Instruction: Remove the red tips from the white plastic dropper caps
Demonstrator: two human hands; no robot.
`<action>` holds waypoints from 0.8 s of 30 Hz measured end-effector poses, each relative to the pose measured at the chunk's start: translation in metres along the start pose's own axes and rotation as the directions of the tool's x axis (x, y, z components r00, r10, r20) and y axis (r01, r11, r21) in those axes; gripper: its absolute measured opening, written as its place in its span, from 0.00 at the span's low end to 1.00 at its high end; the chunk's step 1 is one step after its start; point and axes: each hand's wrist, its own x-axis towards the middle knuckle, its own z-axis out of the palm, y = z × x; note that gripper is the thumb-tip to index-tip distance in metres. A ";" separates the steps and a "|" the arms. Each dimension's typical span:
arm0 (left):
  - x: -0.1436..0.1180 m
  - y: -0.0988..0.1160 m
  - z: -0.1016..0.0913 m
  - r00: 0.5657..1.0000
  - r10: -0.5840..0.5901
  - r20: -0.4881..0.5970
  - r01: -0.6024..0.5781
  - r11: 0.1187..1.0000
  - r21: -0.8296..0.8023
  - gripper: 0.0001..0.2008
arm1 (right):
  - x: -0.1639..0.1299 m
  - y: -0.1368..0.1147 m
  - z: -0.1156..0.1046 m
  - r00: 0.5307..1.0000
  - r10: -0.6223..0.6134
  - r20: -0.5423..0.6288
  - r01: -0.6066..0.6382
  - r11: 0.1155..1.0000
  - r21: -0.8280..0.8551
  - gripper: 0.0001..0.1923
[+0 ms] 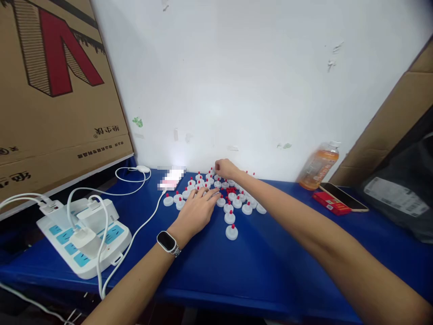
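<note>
Many white round caps point(232, 233) with small red tips stand on the blue tabletop point(209, 266), grouped near the wall. A pile of small loose red tips point(231, 191) lies among them. My left hand point(199, 208) rests palm down at the group's near left side, its fingers spread and partly covering some caps. My right hand point(226, 168) reaches over to the far side of the group, close to the wall, with its fingers curled together. What those fingers pinch, if anything, is hidden. A smartwatch point(167, 241) is on my left wrist.
A white power strip point(84, 271) with plugged chargers and cables sits at the left. A phone point(171, 178) on a cable lies behind my left hand. An orange drink bottle point(320, 167), a red box point(331, 203) and another phone point(345, 197) are at the right. Cardboard point(67, 117) leans at the left.
</note>
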 end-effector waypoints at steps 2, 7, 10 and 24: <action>0.000 -0.002 0.001 1.000 -0.006 0.009 0.006 1.000 0.019 0.17 | 0.002 -0.004 0.002 0.999 -0.009 0.045 0.009 1.000 -0.002 0.06; 0.001 -0.007 0.000 0.999 -0.035 0.008 0.035 0.998 0.051 0.15 | -0.013 -0.003 -0.009 0.999 -0.012 0.051 0.011 1.000 0.019 0.11; 0.001 -0.007 -0.003 0.999 -0.039 0.005 0.039 0.998 0.057 0.14 | -0.034 0.010 -0.023 1.000 -0.018 0.009 0.018 1.000 0.007 0.12; 0.026 0.002 -0.006 0.996 -0.042 -0.075 0.034 0.994 -0.107 0.12 | -0.071 0.035 -0.030 0.983 0.181 -0.014 -0.181 0.984 0.007 0.07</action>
